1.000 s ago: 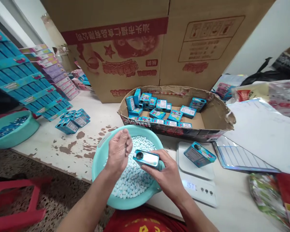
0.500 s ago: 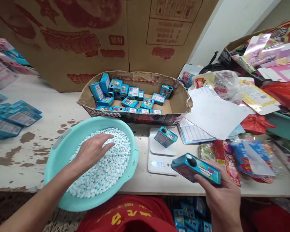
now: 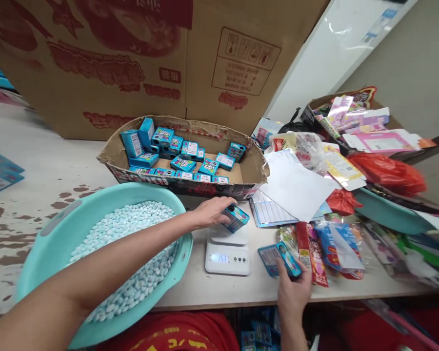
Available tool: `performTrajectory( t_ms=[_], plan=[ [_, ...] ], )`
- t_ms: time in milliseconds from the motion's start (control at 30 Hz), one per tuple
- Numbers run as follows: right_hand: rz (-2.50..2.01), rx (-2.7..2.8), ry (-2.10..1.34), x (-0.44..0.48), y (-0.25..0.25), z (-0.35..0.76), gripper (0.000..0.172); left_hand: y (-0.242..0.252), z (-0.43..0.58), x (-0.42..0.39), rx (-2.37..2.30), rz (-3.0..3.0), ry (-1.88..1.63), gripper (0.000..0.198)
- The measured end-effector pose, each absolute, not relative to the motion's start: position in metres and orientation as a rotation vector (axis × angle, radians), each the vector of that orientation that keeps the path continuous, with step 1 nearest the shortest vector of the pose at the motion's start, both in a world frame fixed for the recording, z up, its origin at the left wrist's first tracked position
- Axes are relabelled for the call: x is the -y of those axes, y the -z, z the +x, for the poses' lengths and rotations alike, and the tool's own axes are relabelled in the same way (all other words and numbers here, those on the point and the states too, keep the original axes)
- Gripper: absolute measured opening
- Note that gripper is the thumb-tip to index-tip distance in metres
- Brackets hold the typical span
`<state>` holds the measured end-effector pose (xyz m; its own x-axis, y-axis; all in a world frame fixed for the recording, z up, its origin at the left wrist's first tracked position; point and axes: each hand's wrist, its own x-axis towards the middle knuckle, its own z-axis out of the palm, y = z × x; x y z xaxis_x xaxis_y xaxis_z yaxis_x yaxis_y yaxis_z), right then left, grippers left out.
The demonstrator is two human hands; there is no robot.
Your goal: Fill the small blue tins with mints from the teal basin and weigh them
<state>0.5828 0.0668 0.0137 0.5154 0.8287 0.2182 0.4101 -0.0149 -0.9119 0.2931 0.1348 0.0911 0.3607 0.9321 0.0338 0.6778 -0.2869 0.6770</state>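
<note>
two small cartons are in hand, alike in make — bright blue, oblong, with a round dark opening at one corner of the top. the left hand reaches across the tub to the first box, which is over the plate of the white scale. its thumb and fingertips are on the box's left end, beside the opening; whether they clamp it, or the box rests on the plate, i cannot tell. that box shows colorful lettering on its upper face and a darker side toward the person.

the right hand has its thumb and fingers clamped on the second box, held tilted just right of the scale, near the red packet. its left side carries a pale printed panel; the opening shows as a black circle above the thumb, and the lettered face is partly covered by the hand.

the scale's lit display seems to read 157. pale blue and white pellets fill the tub, and behind it more blue boxes lie in a cut-down cardboard tray — some upright, some flat.
</note>
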Motion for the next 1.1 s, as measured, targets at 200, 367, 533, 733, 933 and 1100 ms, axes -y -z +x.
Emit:
performTrajectory(
  t_ms=[200,367,533,733,933,1100],
  plan=[
    [-1.358,1.54,-0.007,-0.05,-0.057,0.535,0.069,-0.105,0.296,-0.1,-1.404,1.837,-0.821,0.027],
    [-1.236,1.754,-0.848,-0.051,-0.089,0.478,0.048,-0.128,0.297,-0.039,-1.235,1.169,-1.097,0.032],
    [-0.978,1.912,-0.91,-0.057,-0.116,0.446,0.028,-0.139,0.29,-0.015,-0.965,0.189,-1.539,0.049],
    [-0.853,2.107,-0.811,-0.064,-0.117,0.424,0.026,-0.14,0.274,-0.018,-0.852,-0.259,-1.702,0.048],
    [-0.845,2.098,-0.764,-0.063,-0.109,0.415,0.028,-0.138,0.268,-0.014,-0.81,-0.249,-1.77,0.039],
    [-0.867,2.128,-0.81,-0.063,-0.108,0.412,0.026,-0.138,0.267,-0.013,-0.907,-0.28,-1.717,0.037]
  ],
)
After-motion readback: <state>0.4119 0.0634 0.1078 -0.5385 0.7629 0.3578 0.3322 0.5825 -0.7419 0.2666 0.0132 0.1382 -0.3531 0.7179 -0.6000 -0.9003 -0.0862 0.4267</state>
